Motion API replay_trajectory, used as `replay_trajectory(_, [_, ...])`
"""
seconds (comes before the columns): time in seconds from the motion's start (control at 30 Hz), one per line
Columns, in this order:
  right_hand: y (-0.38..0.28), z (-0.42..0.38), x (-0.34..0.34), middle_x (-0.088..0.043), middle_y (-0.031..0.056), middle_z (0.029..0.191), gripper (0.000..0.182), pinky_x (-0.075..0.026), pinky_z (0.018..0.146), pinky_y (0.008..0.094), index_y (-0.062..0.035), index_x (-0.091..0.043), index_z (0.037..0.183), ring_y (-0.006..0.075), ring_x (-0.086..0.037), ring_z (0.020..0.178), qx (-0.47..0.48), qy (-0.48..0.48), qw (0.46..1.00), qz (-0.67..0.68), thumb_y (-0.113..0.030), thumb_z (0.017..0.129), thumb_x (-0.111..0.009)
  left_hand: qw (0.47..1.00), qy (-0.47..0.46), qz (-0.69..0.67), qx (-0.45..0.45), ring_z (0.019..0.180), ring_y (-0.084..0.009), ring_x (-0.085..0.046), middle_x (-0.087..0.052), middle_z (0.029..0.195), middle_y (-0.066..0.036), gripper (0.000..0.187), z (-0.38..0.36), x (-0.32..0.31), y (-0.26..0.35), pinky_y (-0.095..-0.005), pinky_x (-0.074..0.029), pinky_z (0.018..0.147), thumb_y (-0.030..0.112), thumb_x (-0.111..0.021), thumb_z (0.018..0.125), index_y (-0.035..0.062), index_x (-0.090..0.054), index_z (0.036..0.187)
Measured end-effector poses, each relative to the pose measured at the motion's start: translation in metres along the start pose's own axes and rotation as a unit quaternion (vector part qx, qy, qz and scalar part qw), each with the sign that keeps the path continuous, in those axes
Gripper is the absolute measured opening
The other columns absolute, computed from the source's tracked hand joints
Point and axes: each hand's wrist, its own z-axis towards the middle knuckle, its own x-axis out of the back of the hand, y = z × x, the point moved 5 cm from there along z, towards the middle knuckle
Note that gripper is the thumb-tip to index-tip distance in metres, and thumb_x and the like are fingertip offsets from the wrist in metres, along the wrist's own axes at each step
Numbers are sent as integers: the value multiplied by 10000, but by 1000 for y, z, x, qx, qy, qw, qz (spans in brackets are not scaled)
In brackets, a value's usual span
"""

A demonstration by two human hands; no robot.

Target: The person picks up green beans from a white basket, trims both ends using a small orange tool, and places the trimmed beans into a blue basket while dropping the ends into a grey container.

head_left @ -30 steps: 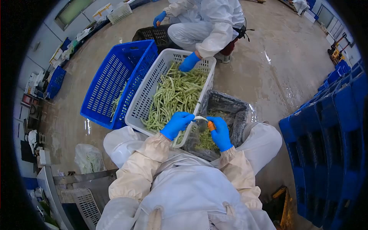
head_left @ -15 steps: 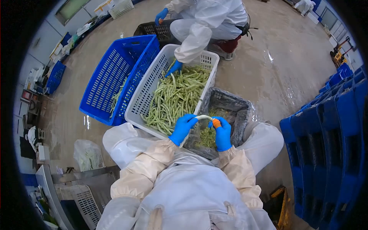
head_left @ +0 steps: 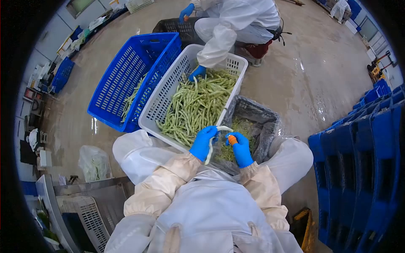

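Observation:
My left hand (head_left: 204,142), in a blue glove, is closed around a long pale green bean (head_left: 209,152), which bends over toward the right and also hangs below the fingers. My right hand (head_left: 240,149), gloved in blue too, grips a small tool with an orange handle (head_left: 232,140) close to the bean's upper end. Both hands are over the near edge of a white crate (head_left: 148,110) heaped with green beans (head_left: 195,105) and a bin lined with dark plastic (head_left: 268,119) that holds small green scraps (head_left: 242,128).
Across the white crate sits a co-worker (head_left: 244,19), one gloved hand (head_left: 197,73) in the beans. A blue crate (head_left: 114,90) with some beans stands at left, a dark crate (head_left: 182,30) behind. Blue pallets (head_left: 358,160) rise at right; a plastic bag (head_left: 94,163) lies at left.
The bean now hangs down below my left hand, and my right hand has come slightly away from its end. The view has shifted a little. The co-worker's hand remains in the beans.

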Motion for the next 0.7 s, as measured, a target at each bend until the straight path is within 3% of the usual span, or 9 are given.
replay_trajectory(0.17, [0,-2,-4,-568,20,717,137,-419,600,253,1,-593,890,98,-512,661,5,-15,999,-34,-113,876,-519,993,-63,96,19,728,-91,-517,-571,833,-16,205,4,9,6,-240,-432,674,200,-540,877,35,-585,988])
replay_trajectory(0.27, [6,0,1,-584,49,748,142,-426,639,267,-1,-590,930,110,-518,687,8,9,999,-51,-110,872,-519,993,-65,-15,97,708,-95,-519,-565,818,-12,217,-11,-15,18,-237,-440,672,222,-540,881,41,-585,992])
replay_trajectory(0.33, [16,1,1,-605,171,743,145,-450,592,346,0,-579,857,225,-597,665,53,-2,965,-256,-139,819,-564,993,-80,-37,83,720,-103,-525,-561,809,-10,222,-19,-34,35,-240,-447,688,248,-535,886,49,-585,970])
replay_trajectory(0.37, [22,0,5,-605,171,743,145,-450,592,346,0,-579,857,225,-597,665,52,1,965,-257,-139,819,-564,992,-83,-38,85,720,-103,-525,-561,809,-10,222,-16,-34,34,-240,-447,688,248,-535,886,49,-585,970])
replay_trajectory(0.47, [12,-4,12,-601,226,761,142,-463,598,412,-17,-589,836,307,-615,697,110,73,904,-407,-141,770,-567,997,-67,3,39,740,-120,-537,-565,824,-26,239,11,2,15,-265,-461,685,267,-538,885,42,-571,958])
replay_trajectory(0.53, [32,-4,25,-644,138,764,94,-482,599,385,-71,-635,791,321,-624,708,-24,25,799,-600,-106,741,-565,999,-30,4,-16,726,-121,-528,-562,828,-32,254,19,14,33,-264,-454,668,270,-532,888,34,-564,976])
replay_trajectory(0.57, [37,-4,28,-644,138,764,94,-482,599,385,-71,-635,791,321,-624,708,-26,28,800,-599,-106,741,-565,998,5,3,-69,712,-123,-520,-560,832,-38,268,23,22,45,-263,-448,652,274,-527,892,27,-556,994])
replay_trajectory(0.63, [38,-6,35,-656,97,721,77,-493,567,396,-124,-656,685,281,-647,690,-100,25,705,-701,-135,720,-588,994,-24,-81,-63,701,-124,-509,-554,835,-41,274,27,31,70,-261,-433,633,275,-521,895,24,-551,1000])
replay_trajectory(0.7, [46,-1,51,-658,84,708,77,-493,560,403,-140,-659,664,269,-652,688,-102,56,677,-727,-149,714,-600,984,-52,-162,-59,691,-126,-498,-548,837,-45,279,30,54,94,-258,-417,615,277,-516,898,21,-545,1005])
